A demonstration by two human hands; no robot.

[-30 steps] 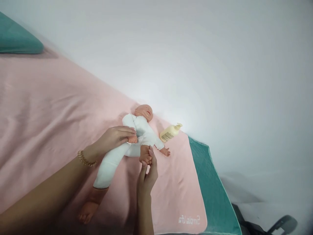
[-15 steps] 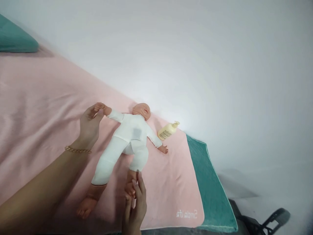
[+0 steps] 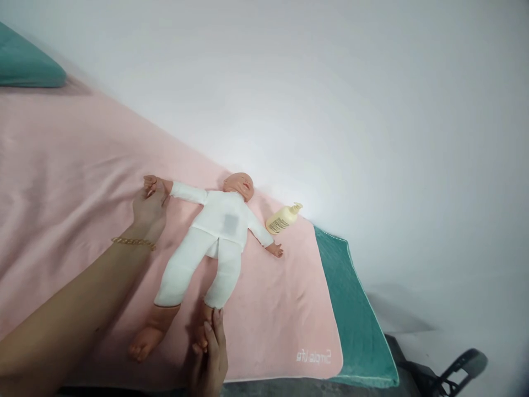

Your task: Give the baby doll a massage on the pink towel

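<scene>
A baby doll (image 3: 215,218) with a white cloth body lies on its back on a pink blanket (image 3: 285,309), its head toward the wall. Its arms are spread wide, and both bare feet point toward me. My left hand (image 3: 149,212), with a gold bracelet at the wrist, is closed around the doll's hand at the left. Lower down, my right hand (image 3: 212,358) grips the foot on the right, fingers along its side and the thumb side partly hidden. The doll's other foot (image 3: 146,342) rests untouched on the blanket.
A pale yellow pump bottle (image 3: 281,219) leans or lies beside the doll's right-side arm. Green fabric (image 3: 355,309) shows past the blanket's right edge, and a green cushion (image 3: 28,63) sits far left. A white wall (image 3: 330,110) borders the back; a black chair-like frame (image 3: 463,369) stands lower right.
My left hand has drawn the doll's hand outward to the left, straightening that arm. My right hand has moved left and down with the foot, and that bent leg is now straighter.
</scene>
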